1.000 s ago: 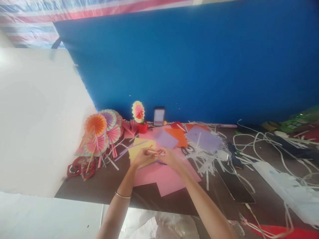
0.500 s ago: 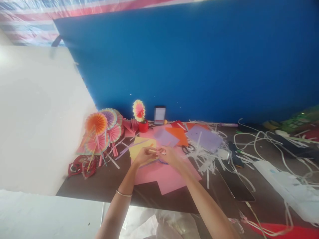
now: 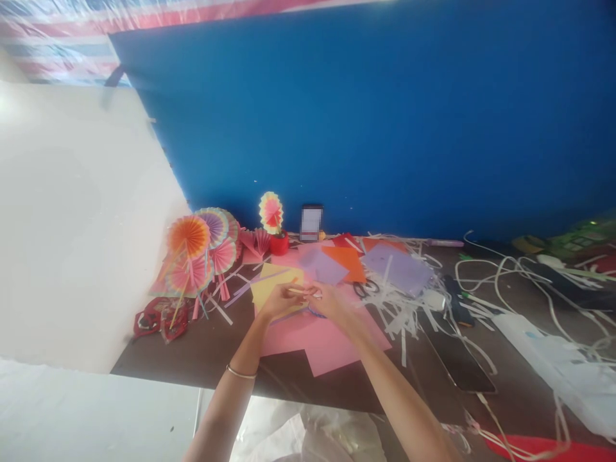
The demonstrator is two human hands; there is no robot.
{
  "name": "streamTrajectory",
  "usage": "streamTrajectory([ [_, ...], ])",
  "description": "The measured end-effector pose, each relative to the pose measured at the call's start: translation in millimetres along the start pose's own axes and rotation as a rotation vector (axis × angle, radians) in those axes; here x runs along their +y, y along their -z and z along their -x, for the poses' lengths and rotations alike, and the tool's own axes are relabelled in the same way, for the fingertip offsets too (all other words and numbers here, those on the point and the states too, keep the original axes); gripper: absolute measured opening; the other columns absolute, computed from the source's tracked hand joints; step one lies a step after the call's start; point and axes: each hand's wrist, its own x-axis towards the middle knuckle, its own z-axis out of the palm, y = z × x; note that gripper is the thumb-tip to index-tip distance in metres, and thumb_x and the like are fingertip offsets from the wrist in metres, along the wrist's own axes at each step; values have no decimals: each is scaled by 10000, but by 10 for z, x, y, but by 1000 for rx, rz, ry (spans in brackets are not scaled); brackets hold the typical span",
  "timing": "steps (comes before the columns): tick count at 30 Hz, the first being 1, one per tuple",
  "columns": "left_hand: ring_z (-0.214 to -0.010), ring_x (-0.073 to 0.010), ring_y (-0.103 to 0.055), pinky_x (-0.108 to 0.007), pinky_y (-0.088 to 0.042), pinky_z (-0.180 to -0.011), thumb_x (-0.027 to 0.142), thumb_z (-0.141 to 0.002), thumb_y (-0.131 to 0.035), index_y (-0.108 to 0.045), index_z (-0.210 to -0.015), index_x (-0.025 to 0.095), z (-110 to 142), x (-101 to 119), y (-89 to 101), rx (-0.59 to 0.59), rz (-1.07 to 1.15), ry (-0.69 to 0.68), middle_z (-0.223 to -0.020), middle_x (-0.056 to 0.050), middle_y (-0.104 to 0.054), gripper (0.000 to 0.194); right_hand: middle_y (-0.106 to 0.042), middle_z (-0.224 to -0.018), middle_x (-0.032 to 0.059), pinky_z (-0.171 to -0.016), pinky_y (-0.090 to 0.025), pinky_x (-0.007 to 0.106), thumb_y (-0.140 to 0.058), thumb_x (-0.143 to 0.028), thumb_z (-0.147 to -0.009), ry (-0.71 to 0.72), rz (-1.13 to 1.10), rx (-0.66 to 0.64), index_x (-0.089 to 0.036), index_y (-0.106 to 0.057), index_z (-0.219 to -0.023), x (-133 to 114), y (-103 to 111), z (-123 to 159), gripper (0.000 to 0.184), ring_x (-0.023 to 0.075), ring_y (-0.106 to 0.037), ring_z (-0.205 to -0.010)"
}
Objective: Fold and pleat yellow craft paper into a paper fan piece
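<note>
My left hand point(image 3: 279, 300) and my right hand point(image 3: 328, 300) meet over the pink paper sheets point(image 3: 317, 337) on the dark table point(image 3: 202, 350). Between their pinched fingers they hold a thin pale paper strip point(image 3: 302, 292), lying roughly level. A yellow sheet point(image 3: 269, 285) lies under my left hand. A thin bangle sits on my left wrist.
Folded paper fans point(image 3: 192, 247) stand at the left by a red pot with a fan flower point(image 3: 275, 234). Purple and orange sheets point(image 3: 366, 263), scissors point(image 3: 366, 289), white paper strips point(image 3: 409, 314), a phone point(image 3: 459, 362) and cords lie to the right. A blue board point(image 3: 366, 122) backs the table.
The view has drifted slightly; my hands stay together on the strip with barely any movement.
</note>
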Motion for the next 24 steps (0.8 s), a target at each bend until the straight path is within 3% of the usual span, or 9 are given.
streamTrajectory([
  [12, -848, -280, -671, -405, -535, -741, 329, -598, -785, -647, -977, 106, 35, 49, -88, 31, -33, -33, -894, -143, -705, 460, -687, -946, 45, -703, -434, 290, -506, -231, -776, -18, 16, 22, -222, -623, -937, 18, -51, -15, 199, 198, -622, -820],
  [24, -796, -272, -682, -351, -532, -685, 390, -630, -739, -620, -1014, 141, 43, 81, -182, 183, -198, -53, -767, -85, -723, 472, -691, -928, 43, -669, -439, 273, -515, -285, -805, -50, 25, 50, -224, -614, -989, -28, -13, 66, 218, 193, -627, -803],
])
